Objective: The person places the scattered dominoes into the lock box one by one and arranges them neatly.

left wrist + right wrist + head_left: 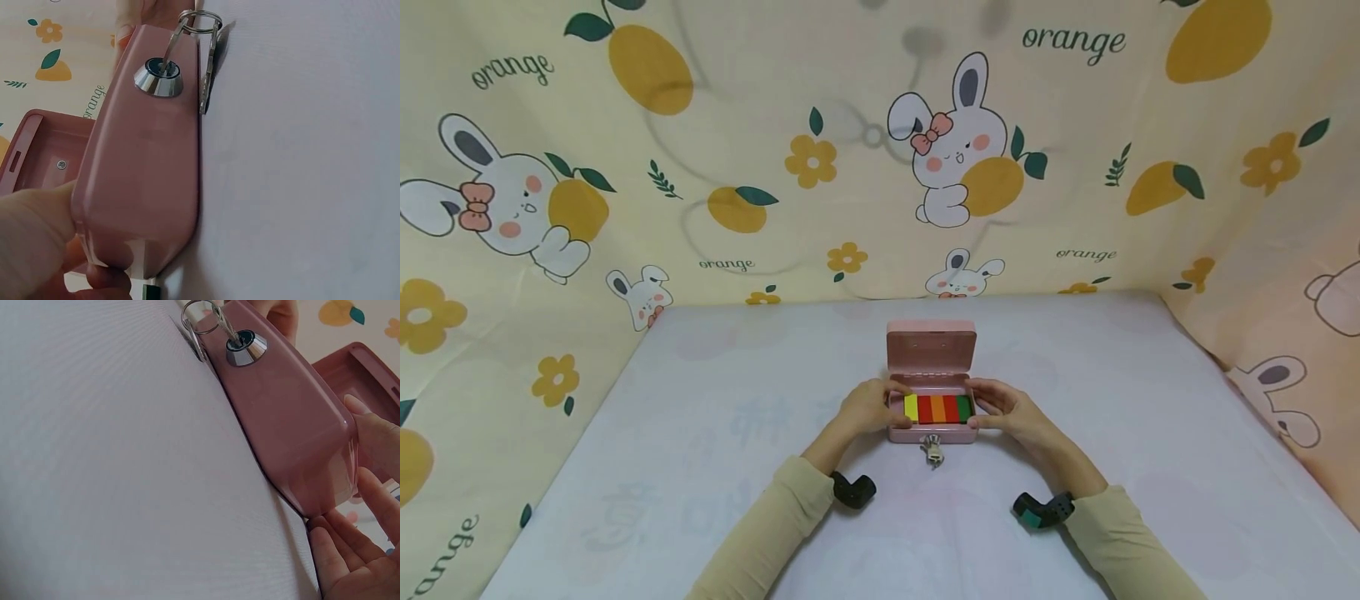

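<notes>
A small pink metal cash box [898, 435] stands on the table, its lid [931, 350] raised and tilted back. Inside lies a row of coloured blocks [937, 409], yellow at the left, red and orange between, green at the right. My left hand [868, 406] holds the box's left side, thumb over the rim. At the right side, my right hand [1018, 412] grips the wall with its thumb [357, 405] at the top edge and fingers lower down. A key sits in the silver front lock [159, 81], and a ring with another key [209, 69] hangs from it.
A white cloth covers the table [737, 375]. Behind and at both sides hangs a cream curtain [850, 83] printed with rabbits and oranges. Dark wrist devices [853, 492] are strapped on both forearms.
</notes>
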Demonstrator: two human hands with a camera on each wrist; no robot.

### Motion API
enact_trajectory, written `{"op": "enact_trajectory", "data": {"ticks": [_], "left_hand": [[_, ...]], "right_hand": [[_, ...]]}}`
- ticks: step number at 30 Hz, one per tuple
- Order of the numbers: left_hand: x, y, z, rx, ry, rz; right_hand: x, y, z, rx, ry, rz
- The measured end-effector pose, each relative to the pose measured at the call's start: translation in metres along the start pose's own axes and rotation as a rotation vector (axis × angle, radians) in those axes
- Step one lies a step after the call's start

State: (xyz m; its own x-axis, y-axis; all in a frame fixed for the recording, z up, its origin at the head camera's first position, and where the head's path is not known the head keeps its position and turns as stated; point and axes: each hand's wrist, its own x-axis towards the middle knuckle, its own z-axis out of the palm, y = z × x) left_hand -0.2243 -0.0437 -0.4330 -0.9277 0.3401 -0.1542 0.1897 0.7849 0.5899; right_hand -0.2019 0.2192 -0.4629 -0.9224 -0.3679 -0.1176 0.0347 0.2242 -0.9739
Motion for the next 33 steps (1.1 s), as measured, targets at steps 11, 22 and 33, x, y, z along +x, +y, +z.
{"op": "enact_trajectory", "data": {"ticks": [11,22,33], "left_hand": [[0.0006,0.0040,0.0006,0.008,-0.009,-0.030],[-0.0006,0.0057,0.0008,-0.007,-0.001,-0.049],[-0.0011,0.0080,-0.0004,0.016,0.000,-0.054]], "right_hand": [[0.0004,0.0025,-0.0005,0.011,0.002,-0.020],[0.0010,0.0010,0.0003,-0.002,0.009,-0.012],[0.0015,0.0014,0.0004,0.001,0.014,-0.013]]}}
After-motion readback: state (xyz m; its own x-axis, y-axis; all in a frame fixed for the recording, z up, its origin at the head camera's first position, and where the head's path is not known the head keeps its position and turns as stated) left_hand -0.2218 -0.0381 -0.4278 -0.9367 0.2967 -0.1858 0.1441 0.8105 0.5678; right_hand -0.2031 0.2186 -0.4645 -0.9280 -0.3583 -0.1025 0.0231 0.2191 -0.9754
